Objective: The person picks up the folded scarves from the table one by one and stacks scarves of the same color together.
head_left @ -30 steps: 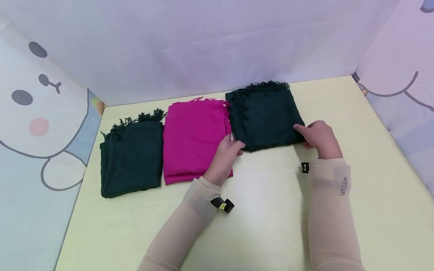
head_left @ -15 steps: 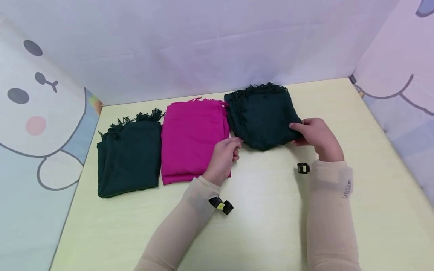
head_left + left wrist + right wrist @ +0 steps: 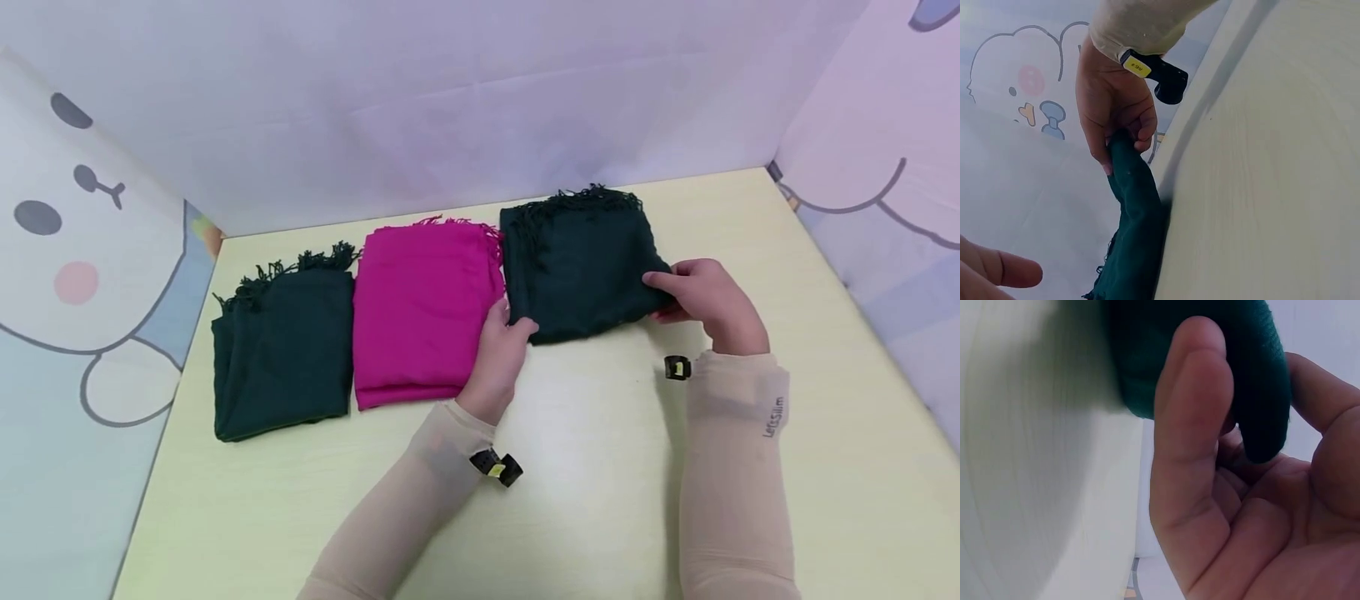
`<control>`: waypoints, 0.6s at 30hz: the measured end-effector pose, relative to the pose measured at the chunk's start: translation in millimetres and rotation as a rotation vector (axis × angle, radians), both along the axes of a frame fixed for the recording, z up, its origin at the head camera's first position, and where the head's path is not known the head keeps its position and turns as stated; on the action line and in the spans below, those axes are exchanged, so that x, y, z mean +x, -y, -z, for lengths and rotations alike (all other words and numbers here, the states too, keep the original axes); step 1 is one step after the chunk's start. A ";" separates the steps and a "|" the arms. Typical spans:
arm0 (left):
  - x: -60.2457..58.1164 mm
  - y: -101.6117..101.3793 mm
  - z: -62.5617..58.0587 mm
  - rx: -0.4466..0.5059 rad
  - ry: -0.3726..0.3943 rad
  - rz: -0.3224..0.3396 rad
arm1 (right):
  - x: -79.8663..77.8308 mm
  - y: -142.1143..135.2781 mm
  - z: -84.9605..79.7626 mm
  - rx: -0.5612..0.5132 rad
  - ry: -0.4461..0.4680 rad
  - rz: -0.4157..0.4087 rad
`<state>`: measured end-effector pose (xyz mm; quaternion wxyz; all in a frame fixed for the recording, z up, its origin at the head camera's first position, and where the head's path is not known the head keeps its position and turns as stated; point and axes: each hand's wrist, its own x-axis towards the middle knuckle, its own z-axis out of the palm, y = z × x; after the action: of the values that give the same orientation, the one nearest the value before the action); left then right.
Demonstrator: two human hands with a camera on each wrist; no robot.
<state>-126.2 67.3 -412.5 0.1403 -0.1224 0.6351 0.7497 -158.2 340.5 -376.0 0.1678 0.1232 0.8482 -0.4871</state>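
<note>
A folded dark green fringed scarf [image 3: 592, 271] lies at the back right in the head view. My right hand [image 3: 708, 300] pinches its near right corner, thumb on top and fingers beneath; the right wrist view shows the green fold [image 3: 1260, 394] between thumb and fingers. My left hand [image 3: 498, 358] is at the near left corner, its thumb stretched out over the edge. In the left wrist view, the left thumb [image 3: 1013, 272] looks straight and apart from the cloth; its other fingers are out of frame. Beside this hand lies a folded magenta scarf [image 3: 423, 317].
Another folded dark green scarf [image 3: 288, 350] lies at the left, fringe toward the back. All the scarves rest in a row on a pale wooden table [image 3: 600, 483]. A white cloth wall [image 3: 450, 100] stands behind, with printed side panels [image 3: 82, 250].
The left hand went from straight fingers to a curled pinch, then spread its thumb again. The near edge of the right green scarf bulged and is now straighter. The right hand kept its corner.
</note>
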 end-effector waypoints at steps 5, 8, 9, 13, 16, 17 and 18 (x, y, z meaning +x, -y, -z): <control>-3.2 4.2 5.7 0.026 0.074 0.069 | -1.6 -0.1 0.1 0.041 0.010 -0.009; -5.0 6.1 7.5 0.044 0.087 0.148 | -1.8 -1.3 -0.2 0.070 0.018 -0.013; -5.2 6.4 8.7 0.043 0.090 0.169 | -1.8 -2.0 0.0 0.087 0.029 -0.021; -2.9 4.5 9.7 -0.002 0.109 0.178 | -2.4 -3.8 1.2 0.190 0.096 -0.092; -0.8 1.1 9.3 -0.045 0.070 0.119 | -3.8 -2.6 3.1 0.240 0.107 -0.132; -0.6 0.0 9.7 -0.046 0.056 0.097 | -4.3 -2.0 3.7 0.236 0.096 -0.132; -0.8 -0.9 10.2 -0.041 0.037 0.078 | -4.6 -1.4 3.9 0.224 0.080 -0.125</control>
<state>-127.1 68.2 -422.6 0.1786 -0.1139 0.6519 0.7281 -162.8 341.9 -379.8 0.2170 0.1073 0.8959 -0.3725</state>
